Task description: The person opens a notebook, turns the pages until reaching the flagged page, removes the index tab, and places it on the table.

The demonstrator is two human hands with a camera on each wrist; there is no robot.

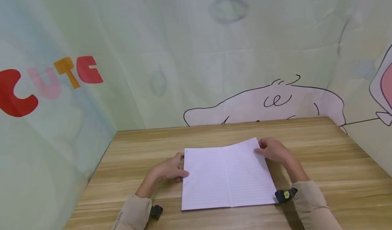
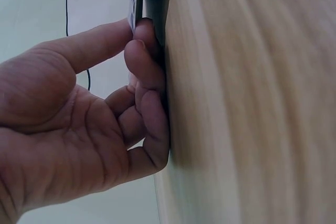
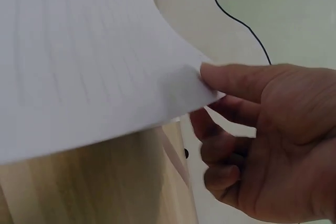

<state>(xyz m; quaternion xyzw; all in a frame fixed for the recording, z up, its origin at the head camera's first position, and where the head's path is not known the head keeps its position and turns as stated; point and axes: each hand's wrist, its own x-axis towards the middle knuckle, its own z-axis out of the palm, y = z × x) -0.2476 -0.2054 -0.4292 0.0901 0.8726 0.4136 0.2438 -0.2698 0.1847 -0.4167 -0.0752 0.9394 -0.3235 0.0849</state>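
Head: cartoon backdrop (image 1: 190, 60) behind notebook (image 1: 205, 180)

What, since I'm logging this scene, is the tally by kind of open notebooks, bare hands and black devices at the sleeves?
Open notebook: 1
Bare hands: 2 (left hand, right hand)
Black devices: 2 (left device, right device)
Total: 5

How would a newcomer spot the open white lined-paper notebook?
Start at the brown wood-grain table below the pale green printed backdrop. Between the left hand and right hand is the open notebook, its far right corner raised. White ruled pages set it apart from the brown table.
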